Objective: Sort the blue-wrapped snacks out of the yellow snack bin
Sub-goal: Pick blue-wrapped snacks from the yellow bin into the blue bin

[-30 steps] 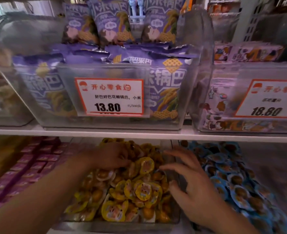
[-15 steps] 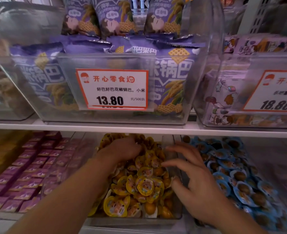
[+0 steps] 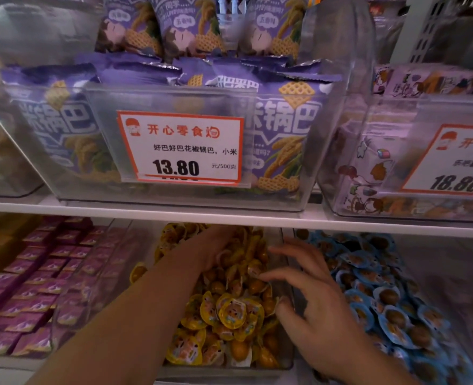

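A clear bin (image 3: 286, 357) on the lower shelf holds a heap of yellow-wrapped snacks (image 3: 231, 312). My left hand (image 3: 215, 250) reaches deep into the back of that heap, palm down, its fingertips buried among the wrappers; whether it holds one is hidden. My right hand (image 3: 310, 304) hovers over the bin's right wall with fingers spread, the fingertips touching the yellow snacks and the thumb near the wall. The bin to the right is full of blue-wrapped snacks (image 3: 382, 295). No blue wrapper shows among the yellow ones.
A bin of purple packets (image 3: 29, 287) sits left of the yellow bin. The white shelf edge (image 3: 229, 215) hangs low over the bins. Above it stand clear bins of purple chip bags (image 3: 285, 129) with a 13.80 price tag (image 3: 179, 147).
My left hand has pushed further back into the yellow snacks, under the shelf edge. My right hand stayed at the bin's right wall. The camera moved closer and tilted up.
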